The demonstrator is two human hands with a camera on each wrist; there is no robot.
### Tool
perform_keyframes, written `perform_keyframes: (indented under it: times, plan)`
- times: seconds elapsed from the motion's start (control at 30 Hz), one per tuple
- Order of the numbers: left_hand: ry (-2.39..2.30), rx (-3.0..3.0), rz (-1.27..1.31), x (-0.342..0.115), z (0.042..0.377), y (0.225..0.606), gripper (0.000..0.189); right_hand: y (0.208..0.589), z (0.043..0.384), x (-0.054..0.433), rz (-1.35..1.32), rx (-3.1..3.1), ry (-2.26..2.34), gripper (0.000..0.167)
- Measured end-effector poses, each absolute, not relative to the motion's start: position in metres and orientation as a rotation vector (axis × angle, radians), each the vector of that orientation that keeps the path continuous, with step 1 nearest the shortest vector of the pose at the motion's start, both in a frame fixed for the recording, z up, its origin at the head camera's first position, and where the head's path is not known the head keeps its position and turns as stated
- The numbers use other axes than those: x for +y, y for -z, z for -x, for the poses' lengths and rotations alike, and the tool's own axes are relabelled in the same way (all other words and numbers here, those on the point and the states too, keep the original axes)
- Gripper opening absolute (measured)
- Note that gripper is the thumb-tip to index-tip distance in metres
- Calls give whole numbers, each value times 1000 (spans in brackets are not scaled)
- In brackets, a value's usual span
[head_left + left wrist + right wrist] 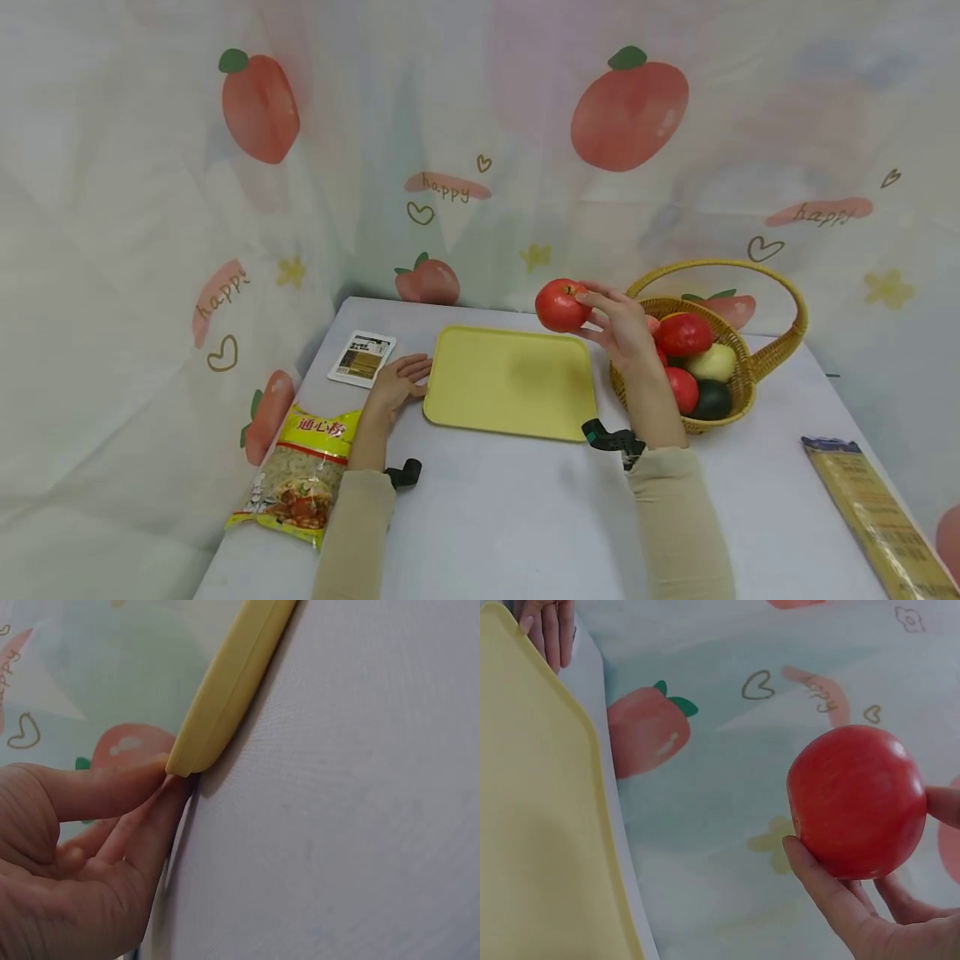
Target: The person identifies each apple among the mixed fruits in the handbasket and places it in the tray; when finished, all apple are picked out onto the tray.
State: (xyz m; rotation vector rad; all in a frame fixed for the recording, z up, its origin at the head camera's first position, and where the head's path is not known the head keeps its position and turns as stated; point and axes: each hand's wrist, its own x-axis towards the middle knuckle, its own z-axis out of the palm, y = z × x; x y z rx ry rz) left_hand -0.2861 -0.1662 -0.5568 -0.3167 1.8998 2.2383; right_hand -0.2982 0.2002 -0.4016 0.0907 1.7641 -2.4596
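Note:
My right hand (618, 325) holds a red apple (562, 305) in the air above the back right corner of the yellow tray (510, 383). In the right wrist view, thumb and fingertips grip the apple (855, 802) from its side and underneath, its red skin facing the camera. The tray is a shallow rectangle with a raised rim. At its left edge is my left hand (397, 385), fingers fairly straight. The left wrist view has the thumb tip touching the tray rim (225, 697), with the other fingers close below it.
A wicker basket (752, 392) with a tall handle stands at the right, holding red, pale and dark green produce. A pasta bag (303, 475) and a white flat pack (362, 358) lie at the left. A long yellowish packet (877, 517) lies near the right edge.

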Motion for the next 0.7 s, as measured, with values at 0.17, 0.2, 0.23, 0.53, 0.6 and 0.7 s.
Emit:
perform_keyframes:
  times: [0.17, 0.2, 0.23, 0.53, 0.6, 0.7]
  plan:
    - [-2229, 1901, 303, -167, 285, 556, 72, 409, 305, 181, -64, 1757, 2415, 48]
    - [-2221, 1914, 302, -168, 285, 555, 72, 411, 307, 178, -55, 1759, 2405, 46]
    - [-2213, 1928, 300, -168, 285, 555, 71, 413, 308, 175, -42, 1760, 2393, 46]
    - [-2191, 1974, 287, -165, 285, 554, 70, 437, 329, 143, -7, 1814, 2318, 48]
    - [-2188, 1979, 290, -165, 285, 554, 70, 444, 333, 136, -21, 1821, 2304, 49]
    - [-2181, 1990, 296, -164, 285, 554, 70, 454, 338, 126, -49, 1816, 2299, 51]
